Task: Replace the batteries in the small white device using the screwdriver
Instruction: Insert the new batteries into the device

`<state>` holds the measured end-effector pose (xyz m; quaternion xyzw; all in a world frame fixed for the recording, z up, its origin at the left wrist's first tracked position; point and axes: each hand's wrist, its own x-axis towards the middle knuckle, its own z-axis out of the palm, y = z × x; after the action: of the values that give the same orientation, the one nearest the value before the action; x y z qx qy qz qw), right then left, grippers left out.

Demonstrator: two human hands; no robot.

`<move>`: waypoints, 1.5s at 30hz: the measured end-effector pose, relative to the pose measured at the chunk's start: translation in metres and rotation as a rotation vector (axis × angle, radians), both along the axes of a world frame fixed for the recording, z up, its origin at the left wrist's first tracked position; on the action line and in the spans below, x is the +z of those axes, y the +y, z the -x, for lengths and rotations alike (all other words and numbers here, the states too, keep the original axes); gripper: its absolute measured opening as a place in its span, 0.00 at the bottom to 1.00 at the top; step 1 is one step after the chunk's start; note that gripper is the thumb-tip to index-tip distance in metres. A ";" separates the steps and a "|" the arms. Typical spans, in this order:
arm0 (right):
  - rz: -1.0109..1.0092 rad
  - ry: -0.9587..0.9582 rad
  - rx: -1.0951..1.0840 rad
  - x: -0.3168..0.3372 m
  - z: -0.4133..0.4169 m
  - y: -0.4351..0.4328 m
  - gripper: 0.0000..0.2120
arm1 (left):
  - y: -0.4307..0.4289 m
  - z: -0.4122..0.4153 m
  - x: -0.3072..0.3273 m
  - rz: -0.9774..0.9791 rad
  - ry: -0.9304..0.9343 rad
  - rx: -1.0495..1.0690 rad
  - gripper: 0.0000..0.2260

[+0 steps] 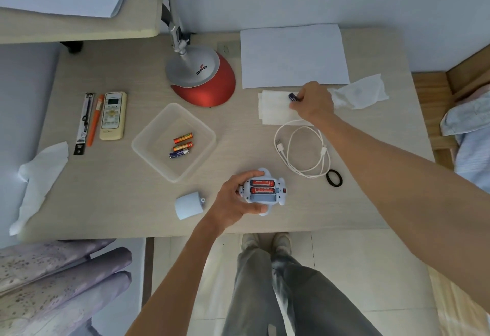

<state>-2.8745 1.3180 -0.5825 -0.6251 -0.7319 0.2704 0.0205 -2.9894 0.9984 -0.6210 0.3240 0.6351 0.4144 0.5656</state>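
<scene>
My left hand [233, 203] is holding the small white device [262, 191] against the counter [106, 203] at the 6 o'clock edge, grip closed around the device's left side, thumb on the near rim and fingers over the far rim. The device is lying back-up with its battery compartment [262, 190] open: two red batteries [262, 186] are sitting in the upper slots, and the slot nearest me is showing bare.

My right hand [314, 102] is reaching out to 1 o'clock, grip pinching a dark blue battery [293, 96] over a folded white tissue [273, 110]. The hand is hiding most of that battery.

The compartment cover [187, 205] is lying on the counter just beside the device, at its 9 o'clock. A clear plastic tray [148, 144] is standing at the device's 11 o'clock, holding two orange batteries [183, 141] and one blue battery [179, 153]. A coiled white cable [305, 147] and a black hair band [334, 178] are lying at the device's 2 o'clock. A red lamp base [202, 81] is standing at 12 o'clock, with a sheet of paper [294, 54] to its right. A remote control [112, 115], an orange pen [95, 121] and a packaged tool [84, 123] are lying side by side at 10 o'clock.
</scene>
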 end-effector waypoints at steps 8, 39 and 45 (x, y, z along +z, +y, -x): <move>-0.044 0.094 0.216 0.038 -0.010 -0.007 0.04 | 0.001 0.000 0.008 0.002 0.001 0.003 0.37; -0.026 0.178 0.621 0.040 -0.075 -0.224 0.12 | 0.004 -0.003 0.023 0.016 0.010 0.029 0.36; -0.053 0.192 0.583 0.036 -0.074 -0.227 0.10 | 0.003 -0.004 0.022 0.027 0.006 0.032 0.36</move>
<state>-2.8009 1.0911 -0.5460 -0.3595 -0.8820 0.3036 0.0276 -2.9853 1.0017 -0.5992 0.3073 0.6474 0.4140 0.5613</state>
